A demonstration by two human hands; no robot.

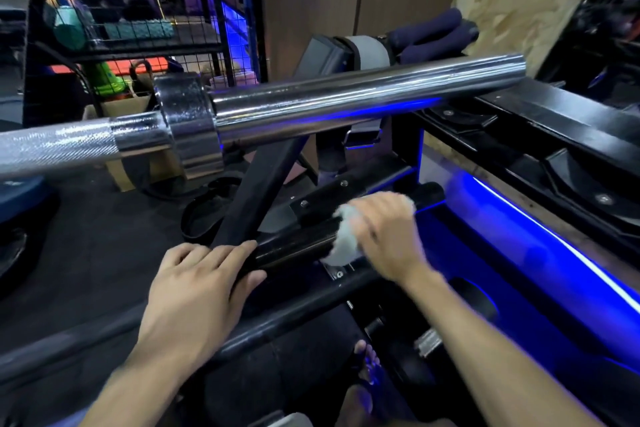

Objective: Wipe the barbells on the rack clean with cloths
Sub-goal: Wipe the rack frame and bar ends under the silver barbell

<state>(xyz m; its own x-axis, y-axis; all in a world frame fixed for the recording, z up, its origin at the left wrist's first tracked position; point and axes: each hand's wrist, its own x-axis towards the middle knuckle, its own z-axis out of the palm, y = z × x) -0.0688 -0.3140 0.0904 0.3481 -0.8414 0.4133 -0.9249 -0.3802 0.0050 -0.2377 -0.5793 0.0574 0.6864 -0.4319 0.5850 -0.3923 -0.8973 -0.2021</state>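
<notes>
A chrome barbell (346, 100) lies across the upper part of the rack, its thick sleeve running right and its knurled shaft running left. Below it a black barbell sleeve (298, 246) rests on the rack. My left hand (201, 281) grips the near end of this black sleeve, fingers over the top and thumb underneath. My right hand (381, 232), blurred, holds a white cloth (343, 236) against the black sleeve further right. The sleeve's far end (429, 192) sticks out past my right hand.
The black rack frame (263, 180) slants up between the two bars. A blue light strip (554, 239) glows along the right. A wire shelf (131, 10) with gym gear stands at the back left. My bare foot (367, 364) shows below on the dark floor.
</notes>
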